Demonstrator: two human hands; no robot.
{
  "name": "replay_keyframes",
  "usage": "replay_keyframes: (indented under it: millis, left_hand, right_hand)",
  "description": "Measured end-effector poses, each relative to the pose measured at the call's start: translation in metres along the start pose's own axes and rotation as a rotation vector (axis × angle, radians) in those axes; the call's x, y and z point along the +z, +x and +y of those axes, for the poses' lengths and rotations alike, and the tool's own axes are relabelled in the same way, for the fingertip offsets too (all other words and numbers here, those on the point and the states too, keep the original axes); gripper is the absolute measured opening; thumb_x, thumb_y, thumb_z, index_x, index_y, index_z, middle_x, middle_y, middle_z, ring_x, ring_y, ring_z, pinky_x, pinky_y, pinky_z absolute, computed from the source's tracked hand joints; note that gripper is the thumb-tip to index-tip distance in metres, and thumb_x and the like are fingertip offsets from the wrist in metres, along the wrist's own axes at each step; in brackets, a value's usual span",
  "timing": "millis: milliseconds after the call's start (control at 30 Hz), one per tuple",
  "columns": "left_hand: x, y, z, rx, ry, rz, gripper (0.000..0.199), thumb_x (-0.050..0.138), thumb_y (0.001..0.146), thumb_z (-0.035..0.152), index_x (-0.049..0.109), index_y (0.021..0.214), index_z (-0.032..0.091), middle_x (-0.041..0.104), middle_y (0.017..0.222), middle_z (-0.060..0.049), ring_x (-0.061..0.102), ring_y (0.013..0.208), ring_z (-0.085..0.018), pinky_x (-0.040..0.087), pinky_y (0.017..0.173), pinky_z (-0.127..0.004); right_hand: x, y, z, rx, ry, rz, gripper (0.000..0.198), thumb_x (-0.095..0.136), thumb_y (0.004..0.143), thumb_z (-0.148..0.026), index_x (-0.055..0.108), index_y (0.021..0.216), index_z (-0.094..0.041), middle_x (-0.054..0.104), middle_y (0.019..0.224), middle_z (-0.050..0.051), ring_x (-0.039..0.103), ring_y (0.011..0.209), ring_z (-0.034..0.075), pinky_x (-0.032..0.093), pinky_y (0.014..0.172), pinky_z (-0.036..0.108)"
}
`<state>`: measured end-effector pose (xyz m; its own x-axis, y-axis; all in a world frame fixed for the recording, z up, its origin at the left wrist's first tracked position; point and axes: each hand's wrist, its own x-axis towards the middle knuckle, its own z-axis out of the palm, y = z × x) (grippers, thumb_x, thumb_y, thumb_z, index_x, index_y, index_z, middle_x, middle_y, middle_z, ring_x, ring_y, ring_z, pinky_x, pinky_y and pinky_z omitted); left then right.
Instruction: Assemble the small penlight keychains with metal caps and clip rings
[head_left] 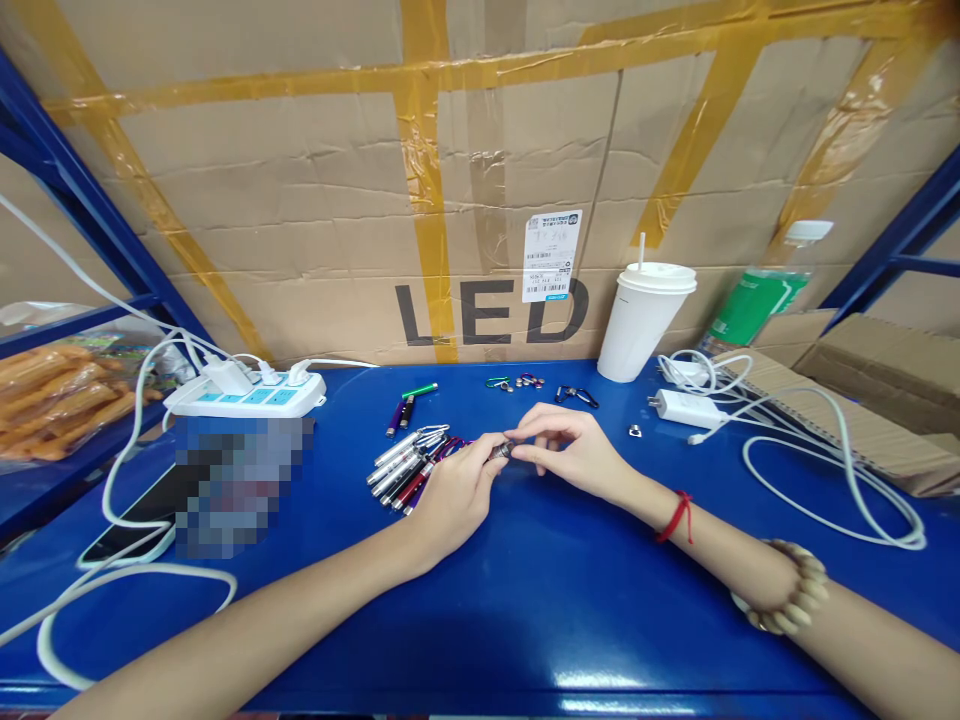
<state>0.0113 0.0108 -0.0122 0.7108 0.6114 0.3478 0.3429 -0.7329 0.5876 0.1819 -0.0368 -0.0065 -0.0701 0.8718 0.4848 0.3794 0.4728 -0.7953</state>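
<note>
My left hand (461, 492) is closed around a small dark keychain flashlight (502, 451), and only its ribbed metal end shows. From the right, my right hand (562, 448) pinches at that end; its fingertips partly cover what they grip. Beside my left hand lies a fanned pile of keychain flashlights (401, 475) in silver, black, red and purple, with metal clips at their upper ends. Behind the pile are a green tube (420, 391), a purple tube (394, 419) and a black tube (407, 411).
Loose clips and tiny round parts (529, 381) lie toward the back, near a black carabiner (577, 396). A silver piece (635, 431) sits right. Around the blue table (525, 620) stand a power strip (247, 394), phone (142, 515), white cup (646, 320) and charger cables (847, 430).
</note>
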Motion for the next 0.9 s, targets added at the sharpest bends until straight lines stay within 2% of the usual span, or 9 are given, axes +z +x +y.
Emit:
replay_keyframes:
  millis: [133,467,733,900]
  left_hand:
    - [-0.001,-0.0004,0.0021,0.006,0.006,0.001,0.03,0.029,0.088,0.029,0.053,0.104,0.022,0.064,0.084,-0.001,0.059,0.075,-0.01,0.045,0.071,-0.02]
    - [-0.001,-0.0018,0.0011,0.009,0.091,-0.014,0.03,0.03,0.088,0.025,0.054,0.105,0.022,0.063,0.079,-0.001,0.058,0.07,-0.009,0.045,0.069,-0.02]
    - [0.0008,-0.0016,-0.0031,0.05,0.08,-0.017,0.028,0.032,0.087,0.022,0.055,0.102,0.022,0.064,0.101,-0.001,0.06,0.09,-0.012,0.046,0.078,-0.022]
    - [0.0008,-0.0021,-0.0048,0.081,0.064,-0.005,0.027,0.033,0.087,0.022,0.055,0.101,0.023,0.064,0.1,0.0,0.06,0.088,-0.011,0.047,0.078,-0.021]
  right_hand:
    - [-0.0006,0.001,0.0004,-0.018,0.045,-0.02,0.015,0.065,0.073,-0.027,0.067,0.076,-0.012,0.056,0.081,0.005,0.053,0.044,0.004,0.045,0.039,0.016]
    - [-0.0015,0.0002,0.0004,-0.004,0.11,-0.057,0.011,0.065,0.073,-0.023,0.069,0.072,-0.012,0.054,0.08,0.004,0.052,0.045,0.003,0.047,0.042,0.016]
    - [-0.0014,-0.001,0.0027,-0.033,0.084,-0.076,0.013,0.065,0.073,-0.025,0.069,0.069,-0.013,0.054,0.078,0.004,0.052,0.045,0.004,0.048,0.043,0.018]
    - [-0.0014,-0.0017,0.0036,-0.092,0.043,-0.072,0.013,0.063,0.076,-0.025,0.069,0.071,-0.015,0.054,0.078,0.004,0.052,0.046,0.004,0.049,0.044,0.019]
